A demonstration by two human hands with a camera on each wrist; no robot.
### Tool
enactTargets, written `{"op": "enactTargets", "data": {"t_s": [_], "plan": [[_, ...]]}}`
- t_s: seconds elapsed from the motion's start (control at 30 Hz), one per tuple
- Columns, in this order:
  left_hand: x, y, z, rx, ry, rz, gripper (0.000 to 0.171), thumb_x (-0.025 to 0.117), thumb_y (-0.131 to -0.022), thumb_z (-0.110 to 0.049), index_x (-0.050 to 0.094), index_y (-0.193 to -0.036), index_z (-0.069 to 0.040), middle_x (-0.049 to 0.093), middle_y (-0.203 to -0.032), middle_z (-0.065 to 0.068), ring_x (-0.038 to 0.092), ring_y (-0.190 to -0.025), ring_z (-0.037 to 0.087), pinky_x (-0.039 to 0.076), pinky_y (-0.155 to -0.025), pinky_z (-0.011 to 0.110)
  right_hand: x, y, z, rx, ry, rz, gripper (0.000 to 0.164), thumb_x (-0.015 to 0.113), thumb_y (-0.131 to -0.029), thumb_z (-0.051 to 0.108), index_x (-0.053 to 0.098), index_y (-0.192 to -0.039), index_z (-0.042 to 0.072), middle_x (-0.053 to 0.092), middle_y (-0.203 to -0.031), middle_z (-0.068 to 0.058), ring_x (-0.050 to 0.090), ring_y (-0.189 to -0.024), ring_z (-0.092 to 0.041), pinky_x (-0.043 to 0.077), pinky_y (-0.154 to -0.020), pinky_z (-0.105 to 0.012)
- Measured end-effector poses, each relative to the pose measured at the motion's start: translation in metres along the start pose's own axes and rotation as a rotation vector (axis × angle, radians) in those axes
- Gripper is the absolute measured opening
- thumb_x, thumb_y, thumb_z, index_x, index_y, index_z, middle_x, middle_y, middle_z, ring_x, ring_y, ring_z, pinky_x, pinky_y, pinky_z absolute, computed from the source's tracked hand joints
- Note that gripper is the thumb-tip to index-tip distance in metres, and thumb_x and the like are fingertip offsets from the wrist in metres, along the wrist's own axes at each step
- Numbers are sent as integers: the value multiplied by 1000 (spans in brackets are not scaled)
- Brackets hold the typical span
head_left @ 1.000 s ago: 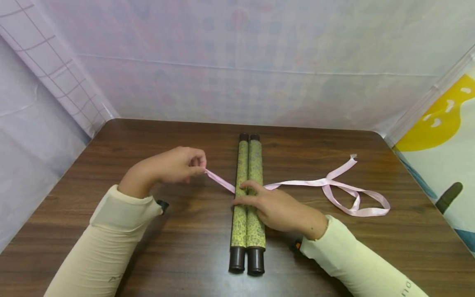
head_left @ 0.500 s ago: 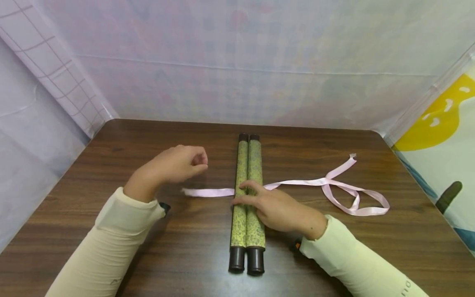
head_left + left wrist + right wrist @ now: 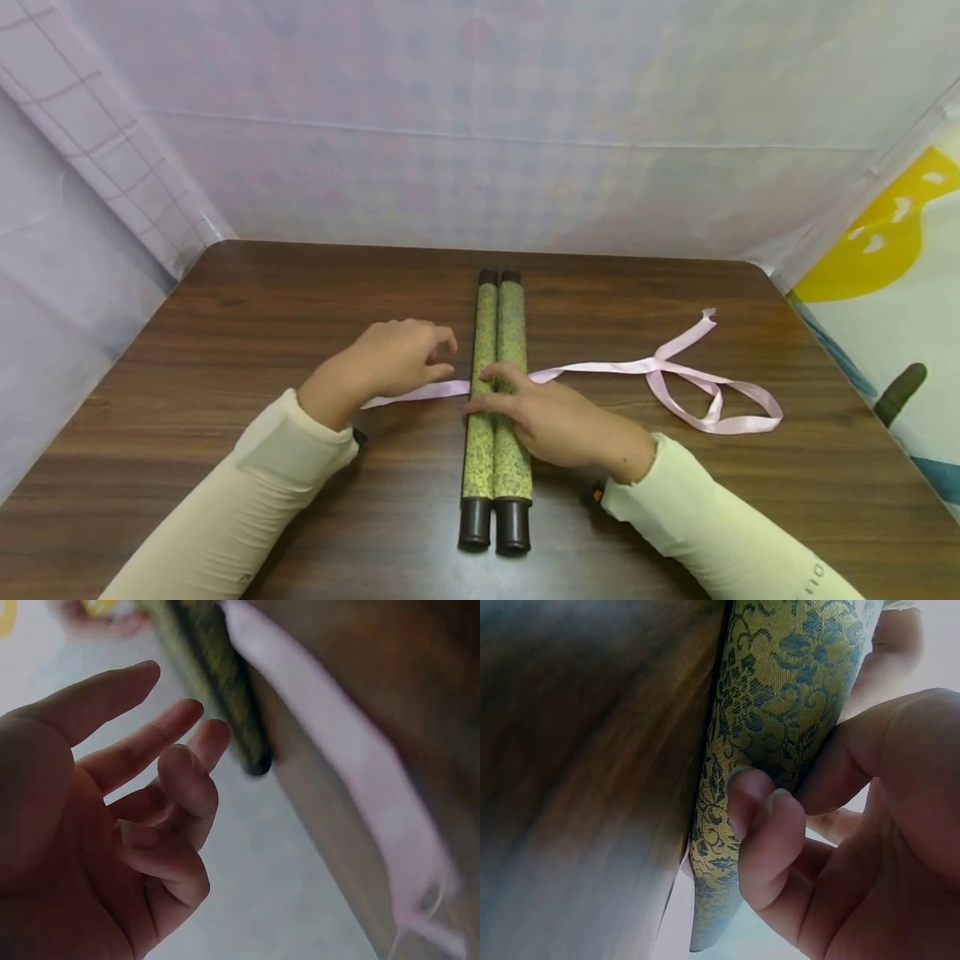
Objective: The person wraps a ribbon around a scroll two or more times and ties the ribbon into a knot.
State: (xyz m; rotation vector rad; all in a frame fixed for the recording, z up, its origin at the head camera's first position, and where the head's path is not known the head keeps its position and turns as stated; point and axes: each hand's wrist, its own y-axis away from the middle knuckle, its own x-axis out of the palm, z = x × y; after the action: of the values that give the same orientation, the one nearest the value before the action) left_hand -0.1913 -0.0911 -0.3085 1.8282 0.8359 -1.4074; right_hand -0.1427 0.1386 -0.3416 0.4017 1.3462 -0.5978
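A scroll rolled into two side-by-side rolls (image 3: 512, 325) lies lengthwise on the table, in yellow-green patterned brocade with dark brown end knobs. Across its middle runs a pink ribbon (image 3: 592, 367), out of sight at the rolls and emerging on both sides. My right hand (image 3: 558, 421) holds the rolls: thumb and index finger reach over the top, and curled fingers (image 3: 769, 847) press the near roll's side in the right wrist view. Just left of the scroll, my left hand (image 3: 393, 358) hovers above the ribbon's short end, fingers loosely bent around nothing, as the left wrist view confirms.
The brown wood-grain table (image 3: 300, 283) has rounded far corners. To the right, the ribbon's long part lies in a loose loop with a frayed end. A pale patterned sheet (image 3: 480, 167) hangs behind the table, and a yellow-printed cloth (image 3: 862, 267) hangs at the right.
My left hand has let go of the ribbon's short end, which dropped onto the table, and has then moved right toward the scroll. The right hand stays in place on the rolls.
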Motion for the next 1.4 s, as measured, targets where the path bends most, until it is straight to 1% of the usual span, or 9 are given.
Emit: {"op": "enactTargets", "data": {"t_s": [0.17,0.2,0.3,0.43,0.6,0.8,0.97,1.13,1.4], "plan": [[13,-12,-11,41,-116,90,33,61,-89,-39,62,-115,-19,65,-110,0,60,-87,18,53,-71,42,2,0,1,2,2,-4,57,43,-86,-1,54,-130,32,38,-140,-8,44,-51,-5,40,-41,-18],[15,-14,-12,47,-127,101,31,61,-89,-38,62,-113,-19,66,-107,0,60,-87,18,53,-71,42,2,0,1,-1,2,-7,56,43,-86,-1,54,-130,32,38,-140,-9,44,-51,-5,40,-41,-18],[17,-20,-15,60,-138,118,21,63,-88,-37,61,-99,-19,64,-88,-2,57,-75,15,49,-61,36,2,0,1,-11,1,-13,54,43,-87,0,55,-130,31,38,-139,-9,44,-50,-5,39,-40,-18],[17,-24,-16,48,-120,135,19,64,-87,-38,57,-87,-20,58,-75,-5,52,-64,12,42,-54,31,2,0,1,-25,1,-23,51,44,-88,1,56,-129,30,39,-138,-9,43,-49,-5,38,-39,-17],[18,-25,-18,46,-89,129,15,64,-88,-31,58,-83,-19,59,-74,-5,53,-63,12,47,-56,32,2,-1,1,-30,14,-33,51,44,-88,2,56,-128,30,39,-139,-8,44,-51,-4,39,-41,-17],[20,-26,-17,90,-102,114,16,60,-91,-27,56,-78,-19,58,-72,-5,52,-62,11,48,-56,31,1,0,1,-22,17,-34,53,42,-87,0,56,-129,31,39,-138,-8,44,-50,-4,39,-40,-18],[19,-23,-12,122,-102,139,19,54,-95,-30,54,-78,-20,56,-69,-6,50,-58,9,43,-53,28,3,0,1,-21,13,-35,54,41,-87,0,55,-129,31,39,-139,-9,43,-49,-4,38,-39,-17],[14,-17,-2,102,-37,157,21,54,-95,-31,54,-77,-20,55,-66,-4,48,-54,10,40,-50,26,4,-1,-1,-24,36,-55,52,43,-87,1,56,-128,31,41,-137,-8,45,-52,-5,40,-41,-18],[9,-4,17,98,-7,161,19,54,-91,-20,52,-71,-19,51,-64,-5,46,-54,9,36,-49,26,5,-1,-3,-7,24,-47,52,44,-87,1,56,-128,31,42,-137,-8,41,-45,-3,38,-40,-18]]}}
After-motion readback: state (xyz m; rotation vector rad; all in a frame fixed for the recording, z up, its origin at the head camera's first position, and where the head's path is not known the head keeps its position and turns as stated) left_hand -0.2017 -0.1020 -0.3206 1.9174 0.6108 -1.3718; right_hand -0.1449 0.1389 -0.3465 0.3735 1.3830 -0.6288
